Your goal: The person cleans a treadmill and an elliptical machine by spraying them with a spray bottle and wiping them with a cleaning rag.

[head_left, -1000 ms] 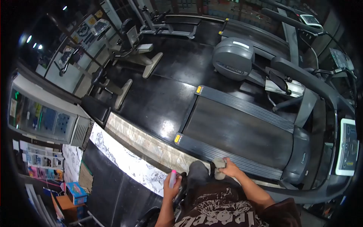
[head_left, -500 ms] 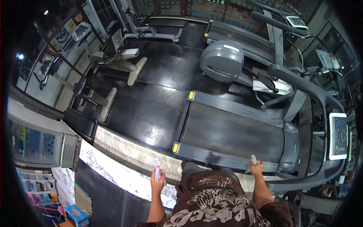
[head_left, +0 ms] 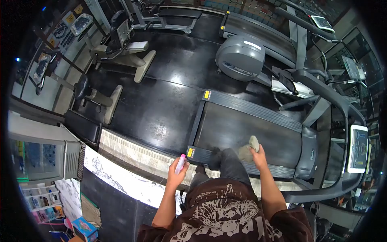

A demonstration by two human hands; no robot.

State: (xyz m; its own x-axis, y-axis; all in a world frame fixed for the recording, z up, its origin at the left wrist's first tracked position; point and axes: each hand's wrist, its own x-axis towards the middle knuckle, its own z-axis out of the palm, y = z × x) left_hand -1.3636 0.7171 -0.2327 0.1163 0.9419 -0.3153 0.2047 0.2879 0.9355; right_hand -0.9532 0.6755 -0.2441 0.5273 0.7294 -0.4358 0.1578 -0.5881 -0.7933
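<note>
My left hand (head_left: 175,174) is closed around a small pale bottle with a pink top (head_left: 180,164), held upright in front of the step edge. My right hand (head_left: 259,155) grips a crumpled beige-grey cloth (head_left: 245,152), part of which hangs loose to the left of the fingers. Below the cloth, in this view, lies the belt of the near treadmill (head_left: 238,131). One of my feet (head_left: 215,158) overlaps the treadmill's near side rail; the other foot (head_left: 200,169) is over the marble step (head_left: 133,151).
The treadmill's handrail (head_left: 322,195) and console (head_left: 357,149) stand at the right. Beyond it are an elliptical machine (head_left: 241,60) and another treadmill (head_left: 258,34). Exercise bikes (head_left: 96,98) line the left side. A cabinet (head_left: 42,151) and a blue box (head_left: 84,229) are at lower left.
My right hand has moved left and forward with the cloth, now over the belt. The left hand rose and shifted right with the bottle. A foot has come forward onto the treadmill's edge.
</note>
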